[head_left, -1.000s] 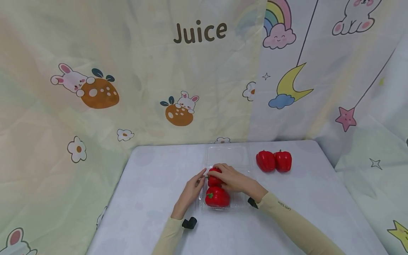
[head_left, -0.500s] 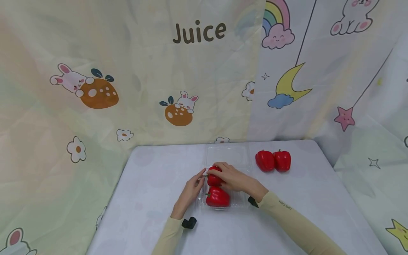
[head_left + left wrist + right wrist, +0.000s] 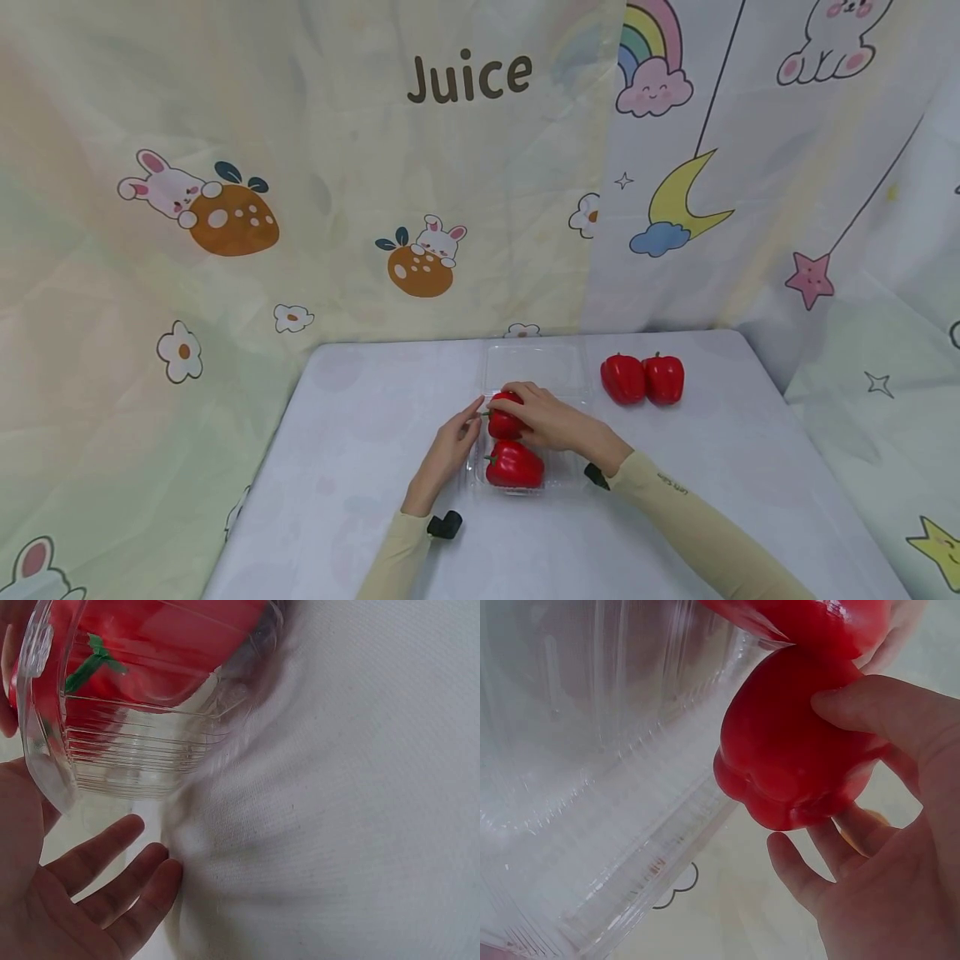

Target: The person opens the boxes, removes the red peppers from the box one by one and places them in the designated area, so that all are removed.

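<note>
A clear plastic clamshell box (image 3: 564,473) lies on the table with its lid (image 3: 536,365) folded back. My right hand (image 3: 557,421) grips a red bell pepper (image 3: 787,750) at the box's far left, thumb on one side and fingers on the other. Its green stem points left. Nearer to me, a second red bell pepper (image 3: 515,465) lies on its side in the box, stem also leftward. At the box's left wall is my left hand (image 3: 452,446), fingers extended and curled round nothing. In the left wrist view several of its fingers stand apart from the ribbed wall.
Two more red bell peppers (image 3: 622,378) sit side by side at the back right of the white table (image 3: 360,433). A printed cloth (image 3: 337,167) hangs behind the table. Each wrist carries a small black camera (image 3: 446,524).
The nearer pepper has rolled, so its stem now points left instead of facing up toward me, and it has shifted slightly right. Both hands have stayed almost still.
</note>
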Demonstrator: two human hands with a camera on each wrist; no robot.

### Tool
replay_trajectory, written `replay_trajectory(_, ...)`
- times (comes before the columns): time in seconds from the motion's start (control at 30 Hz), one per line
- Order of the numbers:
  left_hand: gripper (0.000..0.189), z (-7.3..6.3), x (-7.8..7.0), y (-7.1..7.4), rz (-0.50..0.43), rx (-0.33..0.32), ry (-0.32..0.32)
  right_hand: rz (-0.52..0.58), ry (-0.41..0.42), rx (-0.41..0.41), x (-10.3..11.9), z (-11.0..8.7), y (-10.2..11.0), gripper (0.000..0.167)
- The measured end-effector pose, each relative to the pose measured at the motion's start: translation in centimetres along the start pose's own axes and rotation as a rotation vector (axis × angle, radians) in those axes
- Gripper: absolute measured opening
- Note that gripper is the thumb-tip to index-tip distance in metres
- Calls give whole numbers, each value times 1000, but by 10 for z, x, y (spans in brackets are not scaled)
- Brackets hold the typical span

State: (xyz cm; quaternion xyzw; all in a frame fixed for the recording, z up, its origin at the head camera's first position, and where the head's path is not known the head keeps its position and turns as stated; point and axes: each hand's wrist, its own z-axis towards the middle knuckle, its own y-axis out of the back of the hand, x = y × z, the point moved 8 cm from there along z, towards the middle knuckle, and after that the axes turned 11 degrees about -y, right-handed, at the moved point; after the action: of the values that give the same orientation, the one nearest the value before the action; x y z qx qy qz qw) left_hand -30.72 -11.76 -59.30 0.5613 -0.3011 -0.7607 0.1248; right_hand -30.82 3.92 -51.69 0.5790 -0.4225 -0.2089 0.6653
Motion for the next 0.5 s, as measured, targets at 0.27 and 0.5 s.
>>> replay_trajectory(0.27,49,0,0,0,-2,-1,-1,14,-11,2,-1,-1,2,90)
replay_trajectory(0.5,50,-1,-1,0,-6,1,-1,22,-22,-3,-2,-2,3,88)
